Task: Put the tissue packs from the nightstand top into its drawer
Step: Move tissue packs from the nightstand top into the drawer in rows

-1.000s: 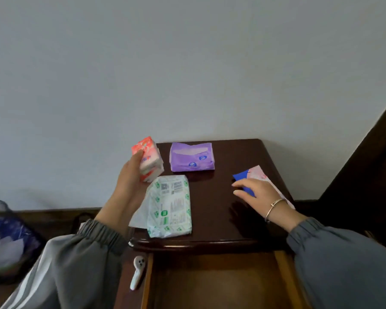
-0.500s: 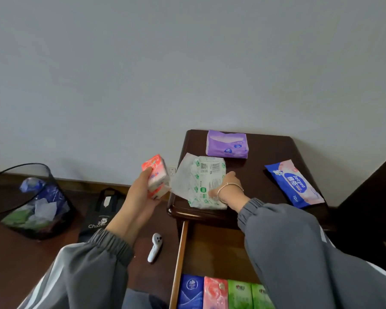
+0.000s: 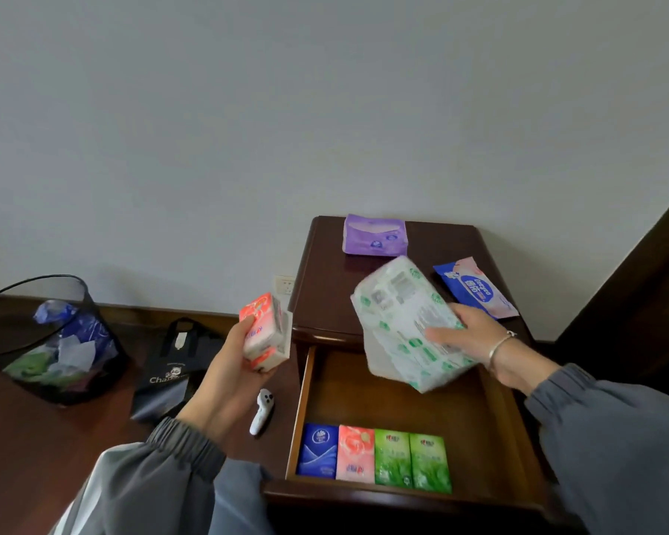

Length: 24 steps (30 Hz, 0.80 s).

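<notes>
The left hand [image 3: 232,364] grips a red-white tissue pack [image 3: 265,332] left of the open drawer [image 3: 364,403]. The right hand [image 3: 476,341] holds a green-white tissue pack [image 3: 406,322] over it. Beyond the right hand, a purple pack [image 3: 375,235] and a blue wipes pack [image 3: 476,291] lie on the nightstand top [image 3: 325,299]. Below it, four small packs [image 3: 356,457] line the drawer front.

The white-and-green tissue pack [image 3: 402,322] in the right hand [image 3: 468,337] wears thin, crinkled plastic film with a soft sheen. The red-and-white pack [image 3: 265,334] in the left hand [image 3: 228,364] has the same slick wrap. Beyond the right hand, the nightstand [image 3: 325,272] top is dark, glossy polished wood. Under that hand, the drawer [image 3: 383,403] floor is matt wood. A shiny metal bracelet [image 3: 501,343] circles the right wrist, and the sleeves [image 3: 186,457] are matt grey cloth.
</notes>
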{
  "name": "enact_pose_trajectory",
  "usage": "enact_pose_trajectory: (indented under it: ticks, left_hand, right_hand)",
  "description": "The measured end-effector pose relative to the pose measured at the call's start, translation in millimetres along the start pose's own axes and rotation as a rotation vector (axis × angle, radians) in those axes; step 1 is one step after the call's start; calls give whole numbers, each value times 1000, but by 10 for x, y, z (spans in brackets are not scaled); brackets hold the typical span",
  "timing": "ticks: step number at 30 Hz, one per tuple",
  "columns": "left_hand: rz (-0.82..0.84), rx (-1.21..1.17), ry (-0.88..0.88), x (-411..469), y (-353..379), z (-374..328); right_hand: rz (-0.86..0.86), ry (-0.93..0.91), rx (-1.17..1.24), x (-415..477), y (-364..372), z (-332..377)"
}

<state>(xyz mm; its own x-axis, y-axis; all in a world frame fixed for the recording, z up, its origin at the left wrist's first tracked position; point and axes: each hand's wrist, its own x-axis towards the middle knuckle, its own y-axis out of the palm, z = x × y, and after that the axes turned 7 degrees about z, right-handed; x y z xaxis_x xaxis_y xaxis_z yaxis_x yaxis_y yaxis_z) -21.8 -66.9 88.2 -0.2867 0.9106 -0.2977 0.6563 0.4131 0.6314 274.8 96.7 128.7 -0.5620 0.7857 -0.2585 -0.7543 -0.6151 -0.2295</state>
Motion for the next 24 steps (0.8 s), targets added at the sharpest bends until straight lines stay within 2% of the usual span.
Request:
enact_pose_trajectory:
  ticks: [4,7,14,18,21,24]
  left_hand:
    - [0,20,-63,-199,40,207]
    - [-1,13,-105,-316,76,315]
    - [2,9,-102,-475,33,343]
    - [14,39,-119,-485,-84,365]
    - [17,30,-150,-457,-143,452]
    - [23,30,-178,-398,-134,539]
  right_hand:
    - [212,176,-167,-251,-146,-304]
    - [293,285,-258,-216,-113,-488]
    - [350,383,-399,106,164,-607]
    - [292,471,-398,116,75,-664]
    - [248,423,-356,-35,-66,-683]
    - [124,184,-310,-204,-85,-626]
